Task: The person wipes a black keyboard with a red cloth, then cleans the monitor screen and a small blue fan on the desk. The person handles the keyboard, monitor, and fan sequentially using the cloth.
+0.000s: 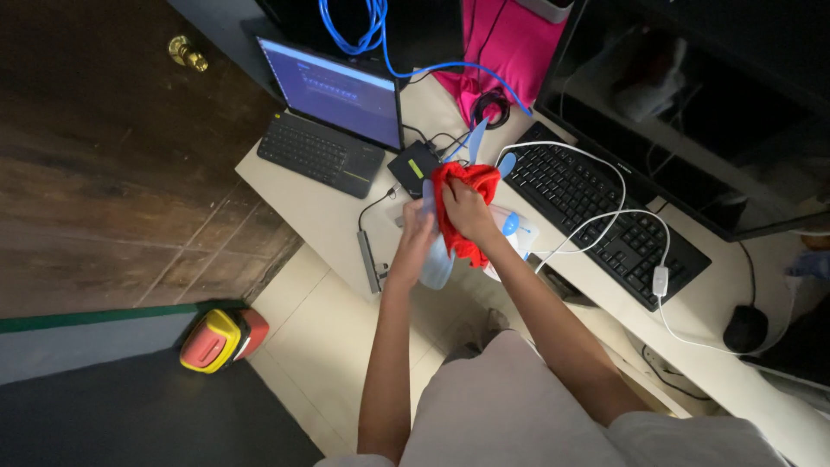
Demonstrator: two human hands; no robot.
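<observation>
My right hand (pixel 468 210) presses a red cloth (pixel 460 192) against a small white and pale blue desk fan (pixel 517 232) that lies on the cream desk (pixel 316 212). One pale blue blade (pixel 476 138) sticks up behind the cloth. My left hand (pixel 416 230) grips another pale blue blade (pixel 435 262) of the fan at the desk's front edge.
A laptop (pixel 333 91) with a lit screen stands at the left, a black keyboard (pixel 605 212) and monitor (pixel 692 95) at the right. A white cable (pixel 644 251), blue cable (pixel 363 26), small black box (pixel 413 167), grey hub (pixel 371 258), black mouse (pixel 745 327) and pink bag (pixel 506 39) lie around. A yellow-red object (pixel 220 339) sits on the floor.
</observation>
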